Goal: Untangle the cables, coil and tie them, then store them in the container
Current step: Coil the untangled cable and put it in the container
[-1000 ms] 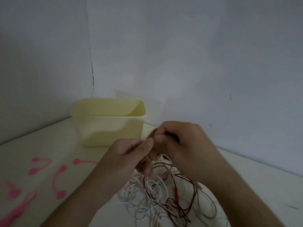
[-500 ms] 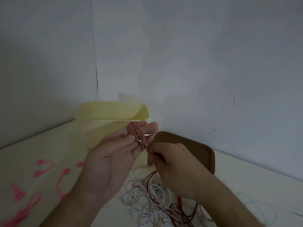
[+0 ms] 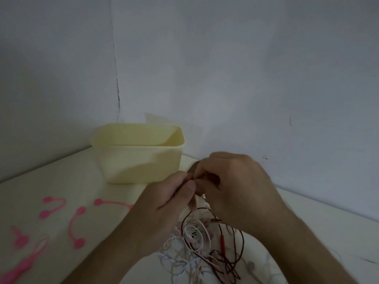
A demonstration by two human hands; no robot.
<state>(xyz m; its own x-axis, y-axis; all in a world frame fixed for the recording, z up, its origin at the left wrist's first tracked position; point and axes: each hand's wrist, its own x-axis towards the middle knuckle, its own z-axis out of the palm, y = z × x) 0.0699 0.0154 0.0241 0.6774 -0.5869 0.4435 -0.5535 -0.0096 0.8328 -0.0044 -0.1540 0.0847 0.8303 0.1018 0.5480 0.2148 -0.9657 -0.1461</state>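
While pink ties (image 3: 75,230) are lying scattered at nine o'clock of the hands, the yellow container (image 3: 141,158) is standing open at eleven o'clock, a brown lid (image 3: 193,167) peeking out behind the knuckles. The left hand (image 3: 164,210) and right hand (image 3: 235,187) are meeting fingertip to fingertip, both pinching a small pinkish cable coil (image 3: 189,177). At six o'clock, tangled cables (image 3: 203,249), white, pink and dark brown, are sprawling over the pale tabletop (image 3: 51,181), which is sitting in a grey-walled corner.
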